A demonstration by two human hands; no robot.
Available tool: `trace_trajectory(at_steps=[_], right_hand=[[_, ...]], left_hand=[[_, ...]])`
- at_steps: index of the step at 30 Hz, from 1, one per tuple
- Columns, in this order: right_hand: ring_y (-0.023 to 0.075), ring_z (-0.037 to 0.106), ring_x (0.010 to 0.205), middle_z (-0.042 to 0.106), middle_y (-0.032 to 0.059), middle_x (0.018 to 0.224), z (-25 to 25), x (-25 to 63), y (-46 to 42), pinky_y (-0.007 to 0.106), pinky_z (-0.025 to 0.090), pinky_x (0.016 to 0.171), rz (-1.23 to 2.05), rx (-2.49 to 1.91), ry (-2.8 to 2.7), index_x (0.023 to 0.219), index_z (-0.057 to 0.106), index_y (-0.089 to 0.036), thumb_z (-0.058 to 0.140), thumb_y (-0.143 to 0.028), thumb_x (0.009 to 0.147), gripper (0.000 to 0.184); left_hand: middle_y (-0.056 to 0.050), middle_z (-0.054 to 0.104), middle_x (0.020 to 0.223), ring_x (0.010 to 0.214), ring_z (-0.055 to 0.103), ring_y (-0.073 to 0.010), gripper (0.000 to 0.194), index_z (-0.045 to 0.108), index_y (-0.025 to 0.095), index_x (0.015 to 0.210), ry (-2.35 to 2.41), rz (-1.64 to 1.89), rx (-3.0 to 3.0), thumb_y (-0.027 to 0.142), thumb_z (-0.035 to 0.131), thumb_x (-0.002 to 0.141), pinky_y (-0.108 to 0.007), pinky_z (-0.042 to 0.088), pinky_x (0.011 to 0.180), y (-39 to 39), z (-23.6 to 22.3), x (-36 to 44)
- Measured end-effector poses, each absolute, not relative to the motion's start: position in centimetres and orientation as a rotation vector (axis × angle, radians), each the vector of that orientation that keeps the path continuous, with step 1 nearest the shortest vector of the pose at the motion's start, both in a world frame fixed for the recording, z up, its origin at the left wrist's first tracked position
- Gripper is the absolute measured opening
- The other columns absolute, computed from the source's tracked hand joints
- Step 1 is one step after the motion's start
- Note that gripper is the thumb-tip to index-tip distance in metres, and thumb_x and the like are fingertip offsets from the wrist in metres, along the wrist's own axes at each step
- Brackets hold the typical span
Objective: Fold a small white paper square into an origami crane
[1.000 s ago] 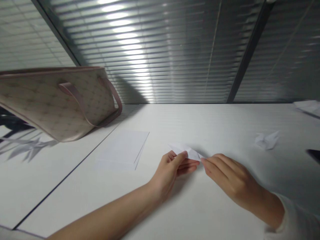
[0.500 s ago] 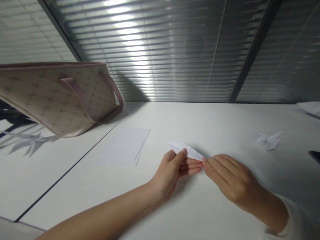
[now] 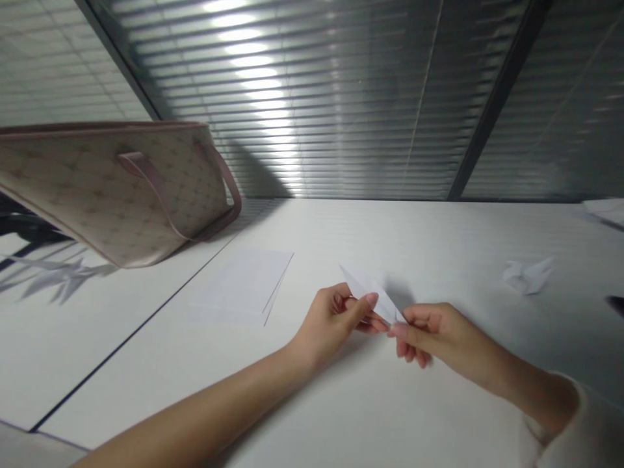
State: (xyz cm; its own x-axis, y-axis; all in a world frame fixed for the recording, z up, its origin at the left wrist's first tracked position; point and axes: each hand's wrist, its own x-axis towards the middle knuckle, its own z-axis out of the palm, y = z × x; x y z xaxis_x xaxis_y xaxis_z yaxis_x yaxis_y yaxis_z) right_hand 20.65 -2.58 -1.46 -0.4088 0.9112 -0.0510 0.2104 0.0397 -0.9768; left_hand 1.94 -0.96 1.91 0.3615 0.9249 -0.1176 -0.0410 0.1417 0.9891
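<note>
A folded piece of white paper (image 3: 374,294), narrow and pointed, is held above the white table between both hands. My left hand (image 3: 336,318) grips its near side, thumb on top and fingers underneath. At the paper's lower right tip, my right hand (image 3: 429,333) pinches it between thumb and fingers, the other fingers curled below. The fingertips of both hands are close together there, and they hide part of the lower edge.
Flat white paper sheets (image 3: 244,283) lie to the left. A small folded paper figure (image 3: 528,276) sits at the right. A patterned handbag (image 3: 121,195) stands at the back left, with folded paper shapes (image 3: 63,276) beside it. Window blinds (image 3: 341,97) rise behind the table (image 3: 312,416).
My right hand has turned over, so its thumb now shows on the near side. The folded paper has tilted more steeply, and its far tip has shifted up and right.
</note>
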Motion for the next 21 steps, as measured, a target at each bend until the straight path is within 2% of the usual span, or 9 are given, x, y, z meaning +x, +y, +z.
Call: trace_trajectory(at_steps=[7,12,21], right_hand=[[0.0124,0.065,0.05,0.074,0.0073,0.069,-1.5,20.56,-2.82,0.021,0.048,0.043,1.652,-1.173,-1.538,0.081,0.068,-0.014,0.058,-0.048,0.082,0.035],[0.011,0.065,0.05,0.074,0.0058,0.065,-1.31,20.36,-2.91,0.02,0.047,0.044,1.769,-1.143,-1.375,0.077,0.067,-0.014,0.066,-0.046,0.077,0.032],[0.0093,0.064,0.049,0.074,0.005,0.066,-1.38,20.26,-3.09,0.018,0.046,0.045,1.77,-1.118,-1.404,0.077,0.067,-0.015,0.063,-0.046,0.079,0.032]], left_hand=[[-0.007,0.072,0.064,0.059,0.067,-0.0163,0.026,0.065,0.012,0.069,1.0,0.882,1.194,0.037,0.069,0.077,-0.025,0.052,0.059,-0.68,1.61,2.01],[-0.008,0.072,0.064,0.059,0.067,-0.0164,0.027,0.064,0.012,0.067,1.0,0.882,1.182,0.036,0.069,0.077,-0.026,0.052,0.059,-0.67,1.8,2.0],[-0.008,0.072,0.065,0.059,0.067,-0.0153,0.026,0.067,0.011,0.066,0.979,0.801,1.109,0.036,0.074,0.071,-0.026,0.053,0.063,-0.47,1.61,1.79]])
